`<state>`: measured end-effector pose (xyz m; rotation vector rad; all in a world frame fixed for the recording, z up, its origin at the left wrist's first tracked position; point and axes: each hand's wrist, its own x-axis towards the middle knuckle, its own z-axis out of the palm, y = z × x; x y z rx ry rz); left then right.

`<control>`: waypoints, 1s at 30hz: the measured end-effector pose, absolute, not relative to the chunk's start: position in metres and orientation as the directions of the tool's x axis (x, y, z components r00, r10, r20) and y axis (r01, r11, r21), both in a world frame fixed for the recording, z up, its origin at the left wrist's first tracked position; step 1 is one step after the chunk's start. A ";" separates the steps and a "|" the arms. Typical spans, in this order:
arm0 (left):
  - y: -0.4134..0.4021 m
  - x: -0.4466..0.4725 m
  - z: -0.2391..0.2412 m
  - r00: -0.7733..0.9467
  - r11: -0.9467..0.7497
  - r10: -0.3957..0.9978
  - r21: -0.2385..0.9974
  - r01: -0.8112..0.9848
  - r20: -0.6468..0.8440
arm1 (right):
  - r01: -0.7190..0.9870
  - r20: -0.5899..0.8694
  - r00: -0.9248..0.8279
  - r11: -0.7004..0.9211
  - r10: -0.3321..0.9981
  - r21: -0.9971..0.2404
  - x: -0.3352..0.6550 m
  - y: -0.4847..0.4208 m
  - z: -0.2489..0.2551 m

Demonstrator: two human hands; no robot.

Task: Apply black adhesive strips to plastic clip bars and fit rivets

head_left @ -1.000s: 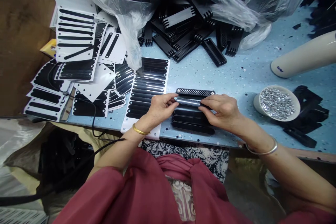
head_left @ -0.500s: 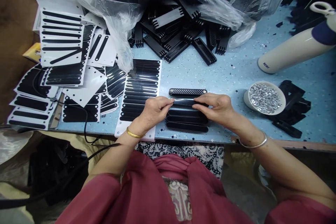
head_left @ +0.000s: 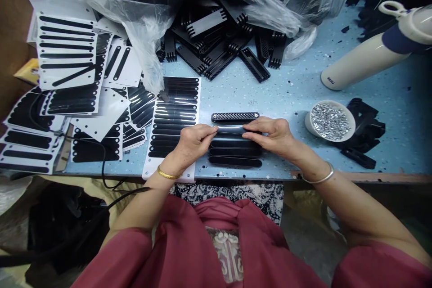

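My left hand (head_left: pixel 193 140) and my right hand (head_left: pixel 270 136) pinch the two ends of a glossy black adhesive strip (head_left: pixel 231 130) held just above the blue table. Right behind it lies a black perforated plastic bar (head_left: pixel 235 116). Below the held strip, several more black strips (head_left: pixel 235 156) lie in a row near the table's front edge. A white backing sheet of black strips (head_left: pixel 177 117) lies under my left wrist.
Used white backing sheets (head_left: pixel 69 76) pile up on the left. Black comb-like parts (head_left: pixel 219 49) spill from clear plastic bags (head_left: pixel 148 18) at the back. A white bowl of small silver pieces (head_left: pixel 330 120), black parts (head_left: pixel 362 130) and a white bottle (head_left: pixel 371 54) sit right.
Both hands keep hold of the strip in the same pose; only the head camera has shifted, so the whole scene slid left and slightly up.
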<state>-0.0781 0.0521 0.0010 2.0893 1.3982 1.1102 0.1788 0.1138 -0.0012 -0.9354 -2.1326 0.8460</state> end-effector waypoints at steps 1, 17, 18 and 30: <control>0.052 -0.078 0.001 0.185 -0.422 0.901 0.692 0.586 0.393 | 0.371 0.302 -0.535 0.540 0.789 -0.755 0.179 0.114 -0.001; 0.053 -0.079 0.002 0.179 -0.397 0.915 0.723 0.566 0.362 | 0.511 0.325 -0.470 0.553 0.821 -0.658 0.194 0.103 0.004; 0.054 -0.080 0.002 0.182 -0.398 0.915 0.727 0.560 0.361 | 0.542 0.329 -0.432 0.533 0.840 -0.650 0.199 0.102 0.007; 0.055 -0.078 0.001 0.169 -0.384 0.919 0.716 0.583 0.356 | 0.627 0.201 -0.287 0.343 0.937 -0.700 0.200 0.095 -0.001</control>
